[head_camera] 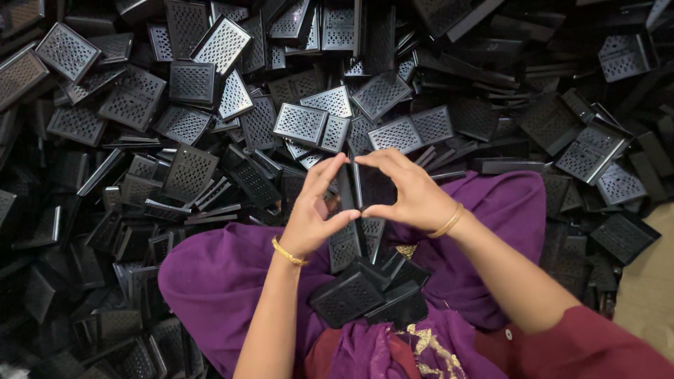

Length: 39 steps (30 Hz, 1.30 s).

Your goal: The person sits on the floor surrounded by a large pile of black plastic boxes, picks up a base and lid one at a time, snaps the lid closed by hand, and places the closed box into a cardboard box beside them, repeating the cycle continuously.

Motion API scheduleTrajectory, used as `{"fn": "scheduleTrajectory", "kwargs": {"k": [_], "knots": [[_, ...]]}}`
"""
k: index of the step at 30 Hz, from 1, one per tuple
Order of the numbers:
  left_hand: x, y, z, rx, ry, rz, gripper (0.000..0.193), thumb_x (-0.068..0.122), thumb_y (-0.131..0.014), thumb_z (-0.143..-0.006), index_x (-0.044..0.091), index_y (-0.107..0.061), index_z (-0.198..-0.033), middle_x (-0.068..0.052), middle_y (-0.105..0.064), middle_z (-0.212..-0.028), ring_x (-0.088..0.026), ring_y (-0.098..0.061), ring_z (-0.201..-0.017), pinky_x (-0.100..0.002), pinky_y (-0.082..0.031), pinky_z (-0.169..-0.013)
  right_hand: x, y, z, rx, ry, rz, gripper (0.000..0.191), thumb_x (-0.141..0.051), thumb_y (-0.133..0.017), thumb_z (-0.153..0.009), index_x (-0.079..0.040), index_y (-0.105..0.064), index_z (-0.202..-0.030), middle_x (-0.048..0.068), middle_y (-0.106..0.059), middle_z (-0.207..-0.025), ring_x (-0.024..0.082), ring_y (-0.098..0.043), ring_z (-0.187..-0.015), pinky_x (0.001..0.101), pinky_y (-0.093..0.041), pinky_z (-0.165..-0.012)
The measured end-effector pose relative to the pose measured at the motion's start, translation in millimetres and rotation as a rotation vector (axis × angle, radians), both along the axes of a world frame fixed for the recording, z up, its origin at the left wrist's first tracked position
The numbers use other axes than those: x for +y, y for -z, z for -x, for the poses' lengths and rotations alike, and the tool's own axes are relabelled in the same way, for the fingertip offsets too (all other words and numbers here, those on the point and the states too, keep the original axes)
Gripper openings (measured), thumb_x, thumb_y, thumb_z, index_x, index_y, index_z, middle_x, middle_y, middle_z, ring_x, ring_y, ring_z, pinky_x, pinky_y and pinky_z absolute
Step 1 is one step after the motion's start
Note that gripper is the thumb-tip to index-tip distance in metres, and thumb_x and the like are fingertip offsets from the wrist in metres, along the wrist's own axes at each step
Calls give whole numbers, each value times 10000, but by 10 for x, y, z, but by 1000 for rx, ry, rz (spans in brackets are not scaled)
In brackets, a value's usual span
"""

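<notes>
Both hands meet at the picture's middle. My left hand (314, 209) pinches a black perforated plastic panel (345, 188) held upright on edge, thumb below and fingers above. My right hand (406, 189) grips a second black panel (373, 188) pressed against the first one. Each wrist wears a gold bangle. Below the hands, a few black panels (365, 291) lie in my lap on purple cloth (225, 274).
A deep heap of several black perforated rectangular panels (302, 123) fills the floor ahead and on both sides, some face up, some on edge. A strip of bare tan floor (649, 281) shows at the right edge.
</notes>
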<state>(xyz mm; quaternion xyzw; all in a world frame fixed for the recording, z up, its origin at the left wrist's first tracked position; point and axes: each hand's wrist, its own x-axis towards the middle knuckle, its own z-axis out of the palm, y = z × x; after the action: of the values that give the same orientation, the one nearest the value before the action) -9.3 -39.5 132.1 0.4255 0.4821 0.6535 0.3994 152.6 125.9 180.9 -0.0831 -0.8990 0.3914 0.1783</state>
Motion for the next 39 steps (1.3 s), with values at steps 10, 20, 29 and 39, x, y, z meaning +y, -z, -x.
{"fn": "scheduleTrajectory", "kwargs": {"k": [10,20,29,39], "knots": [[-105,-55,-80,141,38,79,894,45,-860,-790,66,-435,-1577,-78,-381,-1493,-197,-484,-1361,-331,-511,-1067,-42,-102,-74,-39,-87,45,849,-224,-916,-672,-74,-578,-1436,110,-633,-1209,271,-660,-1119,349,-533,-972],[-203,-13,-259,121,-28,141,852,47,-824,-803,91,-429,-1558,-70,-416,-1397,-167,-495,-1299,-288,-532,-989,-57,45,-106,-76,-132,47,867,-277,-914,-710,-10,-536,-1443,137,-675,-1314,300,-674,-1205,403,-417,-1105],[-96,267,-114,-660,-242,193,254,182,-581,-1040,80,-645,-1263,-34,-669,-1108,-138,-650,-1019,-319,-537,-908,-239,120,-212,136,118,-60,538,-153,-814,-826,-55,-643,-1327,121,-714,-1314,295,-689,-1240,382,-527,-1089],[179,487,21,-7,-94,507,323,340,-645,-970,107,-726,-1178,-32,-702,-1128,-157,-650,-1057,-371,-537,-934,55,281,-680,-341,155,607,418,-131,-782,-859,-79,-684,-1262,57,-754,-1041,121,-680,-920,289,-564,-808]]}}
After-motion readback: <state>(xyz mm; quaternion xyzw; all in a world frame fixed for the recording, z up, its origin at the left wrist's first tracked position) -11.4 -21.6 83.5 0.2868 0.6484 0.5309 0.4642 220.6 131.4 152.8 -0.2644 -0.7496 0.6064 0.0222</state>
